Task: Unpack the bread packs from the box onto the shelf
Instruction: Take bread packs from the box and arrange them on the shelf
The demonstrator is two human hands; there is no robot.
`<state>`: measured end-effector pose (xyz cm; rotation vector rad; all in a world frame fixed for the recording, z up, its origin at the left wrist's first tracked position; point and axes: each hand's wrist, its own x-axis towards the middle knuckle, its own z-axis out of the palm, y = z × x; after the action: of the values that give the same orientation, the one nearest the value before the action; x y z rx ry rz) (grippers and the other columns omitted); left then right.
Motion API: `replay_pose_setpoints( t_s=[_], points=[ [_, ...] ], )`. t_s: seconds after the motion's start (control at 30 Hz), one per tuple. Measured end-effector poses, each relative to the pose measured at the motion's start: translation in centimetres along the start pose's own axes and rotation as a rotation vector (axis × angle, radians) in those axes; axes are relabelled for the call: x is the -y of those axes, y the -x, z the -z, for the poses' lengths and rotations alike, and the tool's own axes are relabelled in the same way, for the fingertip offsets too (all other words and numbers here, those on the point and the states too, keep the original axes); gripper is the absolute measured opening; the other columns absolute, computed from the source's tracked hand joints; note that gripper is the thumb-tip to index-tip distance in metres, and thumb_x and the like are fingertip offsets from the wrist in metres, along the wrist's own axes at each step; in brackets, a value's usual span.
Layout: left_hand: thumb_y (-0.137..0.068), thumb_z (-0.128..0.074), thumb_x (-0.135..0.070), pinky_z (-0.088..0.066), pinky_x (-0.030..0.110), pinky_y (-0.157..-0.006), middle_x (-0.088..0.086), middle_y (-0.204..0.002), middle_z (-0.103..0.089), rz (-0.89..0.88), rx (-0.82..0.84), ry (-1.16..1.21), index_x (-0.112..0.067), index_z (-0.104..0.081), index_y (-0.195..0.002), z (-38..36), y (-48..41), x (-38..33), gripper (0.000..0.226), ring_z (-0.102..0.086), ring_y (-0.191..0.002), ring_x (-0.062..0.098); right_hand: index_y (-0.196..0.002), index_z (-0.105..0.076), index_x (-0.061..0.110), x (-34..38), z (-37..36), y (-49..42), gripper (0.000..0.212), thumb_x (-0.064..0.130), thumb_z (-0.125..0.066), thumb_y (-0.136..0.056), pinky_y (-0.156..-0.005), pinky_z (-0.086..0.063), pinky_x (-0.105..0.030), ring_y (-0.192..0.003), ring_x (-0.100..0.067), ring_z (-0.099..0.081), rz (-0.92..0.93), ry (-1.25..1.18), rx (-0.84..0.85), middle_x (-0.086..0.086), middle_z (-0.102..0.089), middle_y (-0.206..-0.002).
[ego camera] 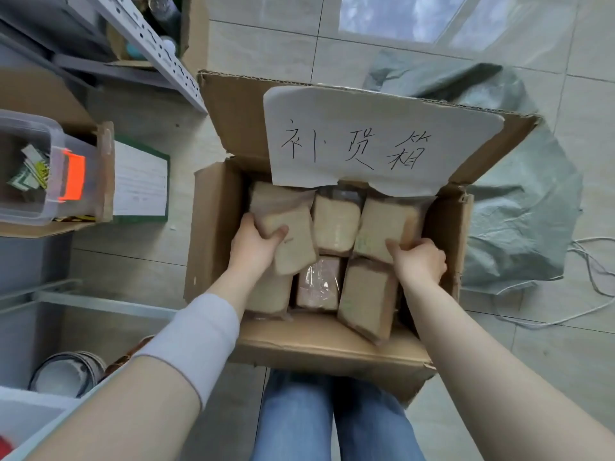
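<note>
In the open brown cardboard box, left hand grips one clear-wrapped tan bread pack, right hand clasps a second pack

Premises present as a shop stockroom or storage area. Noted: a perforated metal shelf upright standing on a tiled floor, and a cardboard box bearing a handwritten paper label and filled with wrapped bread packs. Also noted: a clear plastic bin and a woven sack on the floor
</note>
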<state>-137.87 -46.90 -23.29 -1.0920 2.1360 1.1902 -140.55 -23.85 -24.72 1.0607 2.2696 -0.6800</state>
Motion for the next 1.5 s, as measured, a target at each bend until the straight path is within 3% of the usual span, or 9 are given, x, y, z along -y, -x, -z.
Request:
replay_pose_setpoints(
  t_s=[0.17, 0.4, 0.57, 0.73, 0.93, 1.07, 1.17, 1.33, 1.5],
  points=[
    [-0.083, -0.065, -0.036, -0.040, 0.030, -0.080, -0.003, -0.105, -0.055, 0.013, -0.043, 0.140, -0.013, -0.049, -0.116, 1.9, 5.0, 0.5, 0.043, -0.053, -0.097, 0.017, -0.110, -0.058, 0.006, -1.2, 4.9, 3.1, 0.047, 0.037, -0.072, -0.076, -0.078, -0.035, -0.028, -0.102, -0.027, -0.056, 0.059, -0.150, -0.072, -0.012, -0.063, -0.113],
    [-0.083, -0.064, -0.039, -0.047, 0.028, -0.072, -0.010, -0.094, -0.056, -0.056, -0.185, 0.395, -0.021, -0.052, -0.107, 6.4, 17.4, 2.7, 0.033, -0.054, -0.089, 0.012, -0.113, -0.061, 0.007, -5.8, 11.8, 10.5, 0.054, 0.042, -0.074, -0.073, -0.096, -0.046, -0.038, -0.106, -0.032, -0.060, 0.137, -0.213, -0.057, -0.013, -0.065, -0.116],
    [-0.081, -0.067, -0.037, -0.040, 0.018, -0.062, -0.015, -0.086, -0.058, -0.166, -0.350, 0.513, -0.025, -0.052, -0.096, 11.1, 28.9, 4.8, 0.024, -0.056, -0.081, 0.004, -0.109, -0.064, 0.006, -9.7, 14.6, 19.6, 0.054, 0.042, -0.076, -0.071, -0.092, -0.050, -0.045, -0.100, -0.035, -0.063, 0.295, -0.244, 0.198, -0.013, -0.068, -0.110],
    [-0.078, -0.069, -0.039, -0.048, 0.014, -0.061, -0.015, -0.083, -0.065, -0.342, -0.552, 0.605, -0.025, -0.060, -0.090, 20.1, 42.2, 7.4, 0.021, -0.062, -0.077, 0.001, -0.088, -0.066, 0.019, -10.1, 17.5, 33.0, 0.026, 0.039, -0.073, -0.074, -0.080, -0.056, -0.038, -0.082, -0.022, -0.068, 0.591, -0.237, 0.497, -0.004, -0.071, -0.091],
    [-0.078, -0.072, -0.028, -0.048, 0.012, -0.061, -0.015, -0.075, -0.066, -0.543, -0.901, 0.762, -0.026, -0.061, -0.075, 33.1, 57.7, 14.5, 0.011, -0.062, -0.067, -0.006, -0.096, -0.067, 0.013, -8.6, 19.0, 51.5, 0.027, 0.032, -0.072, -0.077, -0.076, -0.056, -0.033, -0.086, -0.021, -0.067, 1.007, -0.204, 0.685, -0.005, -0.071, -0.092],
    [-0.079, -0.070, -0.025, -0.054, 0.024, -0.074, -0.009, -0.082, -0.071, -0.606, -1.104, 0.834, -0.024, -0.065, -0.080, 40.6, 66.5, 23.6, 0.005, -0.067, -0.079, 0.007, -0.088, -0.069, 0.012, -9.2, 16.1, 63.9, 0.018, 0.027, -0.071, -0.078, -0.061, -0.051, -0.021, -0.069, -0.012, -0.064, 1.254, -0.164, 0.807, -0.004, -0.069, -0.079],
    [-0.081, -0.069, -0.019, -0.053, 0.030, -0.078, -0.011, -0.077, -0.072, -0.551, -1.230, 0.875, -0.024, -0.064, -0.080, 45.3, 71.8, 32.4, 0.007, -0.067, -0.081, 0.012, -0.087, -0.067, 0.005, -10.6, 11.4, 72.6, 0.020, 0.021, -0.072, -0.077, -0.063, -0.051, -0.022, -0.068, -0.013, -0.064, 1.364, -0.123, 0.944, -0.008, -0.070, -0.079],
    [-0.080, -0.070, -0.018, -0.047, 0.014, -0.055, -0.013, -0.074, -0.068, -0.391, -1.378, 0.868, -0.027, -0.062, -0.080, 51.2, 75.5, 44.6, 0.012, -0.063, -0.067, 0.004, -0.070, -0.063, 0.010, -11.1, 1.8, 83.9, 0.014, 0.017, -0.074, -0.076, -0.049, -0.037, -0.013, -0.056, -0.008, -0.050, 1.484, -0.061, 1.005, 0.002, -0.057, -0.060],
    [-0.073, -0.076, -0.025, -0.051, 0.025, -0.069, -0.011, -0.081, -0.068, -0.294, -1.470, 0.853, -0.030, -0.063, -0.078, 55.9, 73.9, 51.4, 0.014, -0.064, -0.077, 0.010, -0.068, -0.062, 0.012, -8.5, -6.5, 91.1, 0.014, 0.016, -0.075, -0.075, -0.049, -0.040, -0.011, -0.048, 0.002, -0.050, 1.511, -0.057, 1.013, 0.002, -0.058, -0.060]
  ],
)
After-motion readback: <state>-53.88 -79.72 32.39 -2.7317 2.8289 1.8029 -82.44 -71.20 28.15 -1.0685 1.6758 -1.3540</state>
